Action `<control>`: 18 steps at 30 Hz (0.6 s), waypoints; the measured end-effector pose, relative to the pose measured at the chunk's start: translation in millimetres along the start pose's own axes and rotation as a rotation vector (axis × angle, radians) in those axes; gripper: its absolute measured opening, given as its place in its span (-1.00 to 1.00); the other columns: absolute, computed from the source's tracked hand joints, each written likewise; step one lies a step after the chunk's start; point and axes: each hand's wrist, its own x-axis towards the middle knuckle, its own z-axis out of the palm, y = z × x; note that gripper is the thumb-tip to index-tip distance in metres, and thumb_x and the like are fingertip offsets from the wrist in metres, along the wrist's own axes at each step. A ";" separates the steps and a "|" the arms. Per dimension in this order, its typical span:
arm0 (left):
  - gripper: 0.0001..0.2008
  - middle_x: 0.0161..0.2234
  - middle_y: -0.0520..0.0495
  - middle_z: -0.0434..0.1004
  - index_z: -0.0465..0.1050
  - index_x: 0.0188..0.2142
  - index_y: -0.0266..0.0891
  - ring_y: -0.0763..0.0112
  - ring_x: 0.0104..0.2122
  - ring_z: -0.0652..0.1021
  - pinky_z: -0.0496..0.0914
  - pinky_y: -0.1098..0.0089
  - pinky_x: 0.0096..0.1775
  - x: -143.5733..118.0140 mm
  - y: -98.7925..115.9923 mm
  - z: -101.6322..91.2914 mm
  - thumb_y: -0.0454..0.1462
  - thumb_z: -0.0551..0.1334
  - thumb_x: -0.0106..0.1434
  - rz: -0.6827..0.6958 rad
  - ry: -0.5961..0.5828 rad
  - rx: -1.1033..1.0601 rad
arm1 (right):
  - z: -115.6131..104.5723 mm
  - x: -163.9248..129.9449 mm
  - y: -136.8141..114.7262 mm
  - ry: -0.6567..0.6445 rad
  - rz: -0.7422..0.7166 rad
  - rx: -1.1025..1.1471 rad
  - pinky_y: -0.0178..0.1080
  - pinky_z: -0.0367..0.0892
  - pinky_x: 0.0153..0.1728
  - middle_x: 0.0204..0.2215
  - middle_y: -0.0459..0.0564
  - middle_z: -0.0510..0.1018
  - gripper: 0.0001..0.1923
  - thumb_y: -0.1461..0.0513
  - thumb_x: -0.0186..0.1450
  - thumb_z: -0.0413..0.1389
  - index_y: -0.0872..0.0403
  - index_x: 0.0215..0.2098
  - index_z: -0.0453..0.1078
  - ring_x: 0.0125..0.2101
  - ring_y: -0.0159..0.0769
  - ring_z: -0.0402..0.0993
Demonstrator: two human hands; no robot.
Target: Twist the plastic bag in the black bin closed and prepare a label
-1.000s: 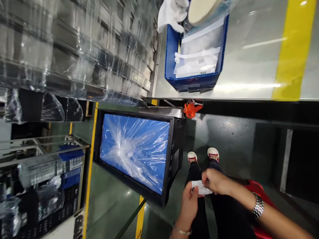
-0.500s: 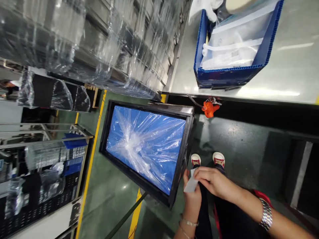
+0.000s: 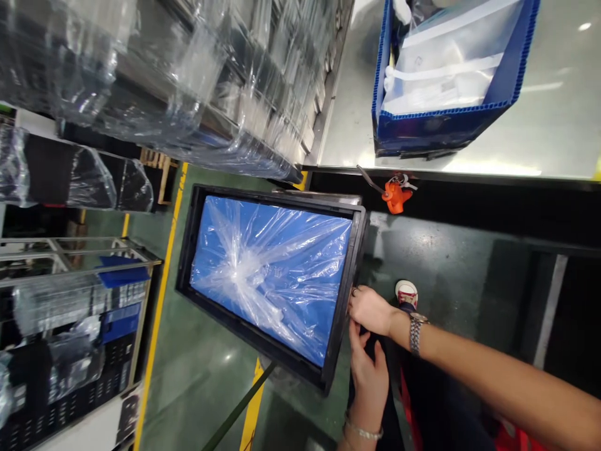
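Observation:
My right hand [image 3: 370, 311], with a watch on its wrist, is at the near right side of a black crate [image 3: 346, 275]. Its fingers are curled against that side, and the fingertips are hidden. Just below it, my left hand [image 3: 369, 373] has its fingers stretched towards the crate and the thumb apart, with nothing seen in it. Inside the crate lies blue material [image 3: 282, 275] under clear plastic film gathered to a bunch [image 3: 236, 274]. No white slip shows now.
A steel table [image 3: 554, 125] carries a blue bin [image 3: 441, 125] of bagged items. An orange-handled tool [image 3: 397, 197] hangs at its edge. Film-wrapped stacks [image 3: 211, 81] stand upper left. A frame rack [image 3: 79, 269] stands left, beyond a yellow floor line [image 3: 162, 294].
The white slip held between both hands has gone out of sight. My right hand has moved left onto the crate's side, and my left hand's fingers have straightened. The view has shifted slightly.

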 end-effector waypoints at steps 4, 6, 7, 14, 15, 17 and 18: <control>-0.37 0.16 -0.40 0.37 -0.14 0.33 -0.41 0.29 0.01 0.52 0.36 0.22 0.11 -12.8 5.8 -10.1 -0.28 0.03 0.34 0.012 -0.013 0.002 | 5.5 -16.2 -4.6 0.056 0.008 -0.014 -0.11 0.46 -0.14 -0.16 -0.02 0.52 -0.87 0.24 0.36 0.14 0.14 -0.16 0.43 -0.15 -0.27 0.48; -0.38 0.25 -0.40 0.26 -0.11 0.33 -0.37 0.28 0.01 0.51 0.36 0.21 0.12 -20.2 2.1 -14.7 -0.27 0.03 0.34 0.005 -0.024 0.006 | 10.4 -27.4 -5.7 0.100 0.003 0.014 -0.09 0.47 -0.11 -0.06 0.02 0.50 -0.80 0.26 0.36 0.14 0.13 -0.05 0.41 -0.09 -0.23 0.47; -0.38 0.26 -0.40 0.23 -0.10 0.33 -0.37 0.27 0.01 0.52 0.36 0.20 0.11 -24.1 -2.7 -16.6 -0.27 0.03 0.33 -0.015 -0.032 0.006 | 13.4 -32.7 -6.7 0.122 0.004 0.036 -0.08 0.47 -0.09 0.00 0.03 0.49 -0.75 0.27 0.36 0.14 0.12 0.00 0.39 -0.06 -0.22 0.47; -0.27 0.09 -0.46 0.45 0.09 0.28 -0.45 0.23 -0.31 0.61 0.50 0.14 -0.09 -66.7 -56.1 -28.0 -0.24 0.14 0.13 -0.161 0.020 -0.014 | 21.6 -64.2 -37.6 0.273 0.164 0.283 0.07 0.39 0.07 0.22 0.10 0.36 -0.60 0.22 0.39 0.10 0.05 0.18 0.31 0.10 -0.11 0.41; -0.31 0.02 -0.40 0.52 0.21 0.23 -0.36 0.23 -0.39 0.60 0.52 0.13 -0.18 -74.2 -55.0 -31.9 -0.22 0.17 0.09 -0.170 0.082 -0.010 | 19.1 -68.0 -46.3 0.296 0.210 0.326 0.08 0.37 0.11 0.24 0.09 0.34 -0.60 0.20 0.40 0.07 0.04 0.19 0.30 0.13 -0.10 0.38; -0.44 -0.13 -0.25 0.61 0.39 0.10 -0.13 0.20 -0.45 0.60 0.54 0.13 -0.29 -88.1 -39.6 -45.0 -0.15 0.25 0.07 -0.229 0.187 -0.001 | 12.3 -71.2 -65.8 0.344 0.331 0.407 0.06 0.33 0.16 0.22 0.08 0.37 -0.60 0.14 0.43 -0.02 0.03 0.20 0.29 0.16 -0.12 0.36; -0.51 -0.17 -0.19 0.61 0.43 0.05 -0.04 0.18 -0.40 0.61 0.54 0.14 -0.30 -94.2 -26.6 -54.9 -0.10 0.28 0.08 -0.269 0.223 -0.004 | 8.4 -69.5 -75.7 0.368 0.401 0.445 0.02 0.33 0.17 0.19 0.08 0.42 -0.59 0.09 0.45 -0.07 0.03 0.20 0.28 0.15 -0.14 0.38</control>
